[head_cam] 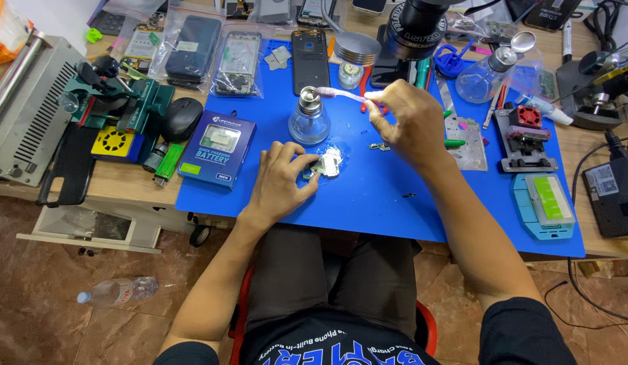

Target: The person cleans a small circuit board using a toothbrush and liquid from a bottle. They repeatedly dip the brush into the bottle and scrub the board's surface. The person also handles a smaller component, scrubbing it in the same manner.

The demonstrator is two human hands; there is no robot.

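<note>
Blue silicone work mat (395, 203) covers the bench; all positions below are given relative to it.

Left hand (281, 181): near the mat's centre, fingers curled down onto a small circuit board (326, 164), pinning it flat on the mat. The board lies in a shiny wet patch.

Right hand (405, 122): raised above the mat, just right of centre, fingers pinched closed on the handle of a pale pink toothbrush (341, 94). The brush is held roughly level, its head pointing left and resting on the metal top of a clear glass dispenser bottle (309, 118). The bottle stands upright on the mat, just behind the board.

Other items:
- Small metal parts (379, 146) lie loose on the mat, just right of the board.
- Blue battery box (218, 149) sits at the mat's left edge, partly overlapping it.
- Black phone back (310, 61) lies at the mat's far edge, behind the bottle.
- Black computer mouse (182, 118) rests off the mat, to its left.
</note>
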